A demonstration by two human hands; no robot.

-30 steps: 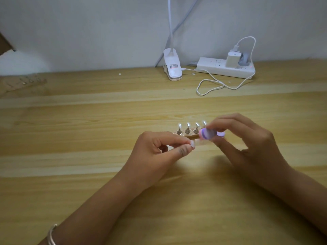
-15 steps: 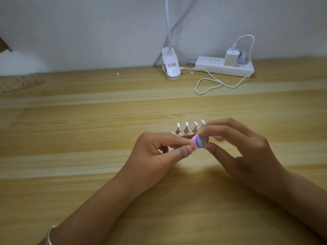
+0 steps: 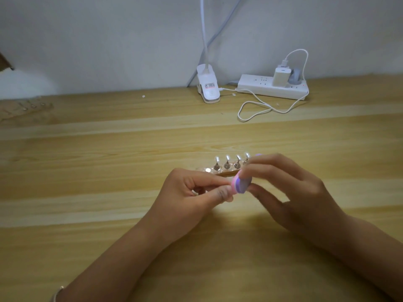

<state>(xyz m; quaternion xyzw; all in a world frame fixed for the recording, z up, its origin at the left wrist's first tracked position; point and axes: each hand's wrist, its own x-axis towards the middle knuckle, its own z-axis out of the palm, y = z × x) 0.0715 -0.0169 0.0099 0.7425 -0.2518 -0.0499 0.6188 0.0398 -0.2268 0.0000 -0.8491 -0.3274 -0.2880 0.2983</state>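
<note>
Pinching from both sides, the left hand (image 3: 192, 192) and right hand (image 3: 290, 192) clamp curled thumb and forefinger tips on a small round pink-and-purple plastic piece (image 3: 241, 185) above the wooden table (image 3: 109, 171), just in front of a clear strip of metal-tipped pegs (image 3: 226, 165).

Wooden table (image 3: 109, 171): clip rack (image 3: 226, 165), power strip (image 3: 257, 86)

Over the middle of the wooden bench (image 3: 109, 171) the two hands meet on a small pink-and-purple disc (image 3: 241, 185). The left hand (image 3: 192, 192) pinches its pink edge between thumb and forefinger, and the right hand (image 3: 290, 192) grips the purple side with its fingertips. Just behind them a clear strip (image 3: 220, 171) lies on the wood, carrying a row of small metal pegs. At the wall a white clip lamp (image 3: 208, 90) stands near a power strip (image 3: 261, 88) with a charger (image 3: 282, 76) plugged in, its cable (image 3: 257, 111) looping over the bench.
</note>
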